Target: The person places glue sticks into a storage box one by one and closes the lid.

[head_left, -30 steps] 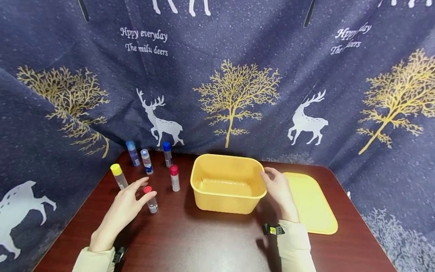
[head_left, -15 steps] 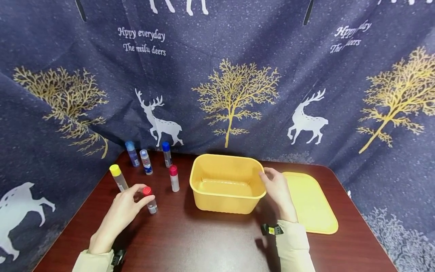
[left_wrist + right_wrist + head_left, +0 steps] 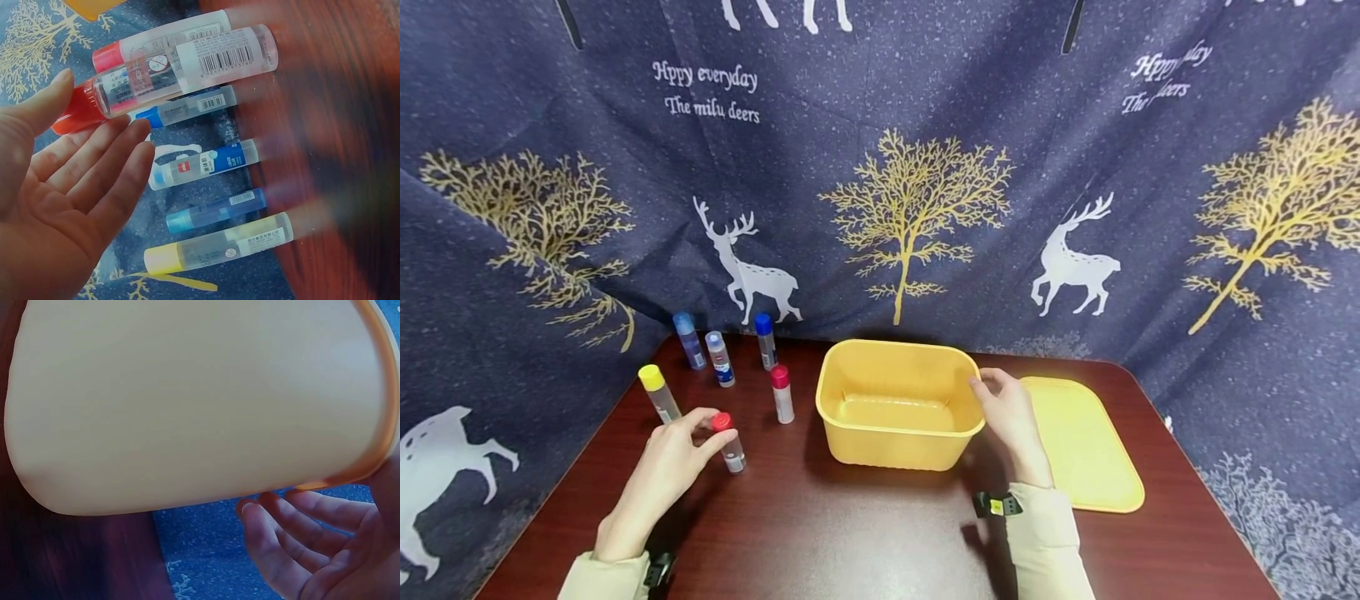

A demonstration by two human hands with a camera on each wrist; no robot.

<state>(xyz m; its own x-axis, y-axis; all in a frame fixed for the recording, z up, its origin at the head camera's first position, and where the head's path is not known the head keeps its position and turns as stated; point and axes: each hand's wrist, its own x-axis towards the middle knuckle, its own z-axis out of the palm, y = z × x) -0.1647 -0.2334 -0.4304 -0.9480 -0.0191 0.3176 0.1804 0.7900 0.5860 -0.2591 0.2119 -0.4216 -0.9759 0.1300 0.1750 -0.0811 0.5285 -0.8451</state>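
your left hand (image 3: 668,463) pinches the clear red-capped glue bottle (image 3: 733,457); hold it upright; your right hand (image 3: 1013,414) grips the yellow box (image 3: 891,450); brace it lightly.

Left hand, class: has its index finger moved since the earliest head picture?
Yes: against the yellow-capped bottle, the left hand brought its index finger lower in view, to the red-capped bottle it pinches.

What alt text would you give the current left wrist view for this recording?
A left hand pinches the red cap of a clear bottle. Nearby, all appearing sideways, stand a second red-capped bottle, three bluish-capped bottles and a yellow-capped bottle on a dark wooden table, with a patterned blue cloth behind.
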